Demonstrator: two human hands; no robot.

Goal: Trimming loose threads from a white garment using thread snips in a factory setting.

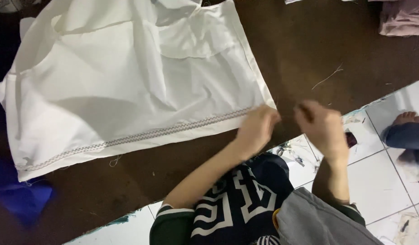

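The left hand (257, 129) pinches the hem corner of the white garment (128, 86); the right hand (320, 127) is curled shut just beside it, seemingly nipping a fine thread, though blur hides what it holds; the garment lies spread flat on the dark brown table (318, 50); thin, soft and light, it looks best gripped along the stitched hem (141, 136); pink cloth (402, 18) lies at the far corner.

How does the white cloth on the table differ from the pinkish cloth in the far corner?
The white garment lies spread flat and takes up much of the brown table; the pinkish cloth sits bunched and mostly out of frame. The white one has a stitched band along its hem, pinched at the corner by the left hand; nothing touches the pinkish one. Both rest on the table.
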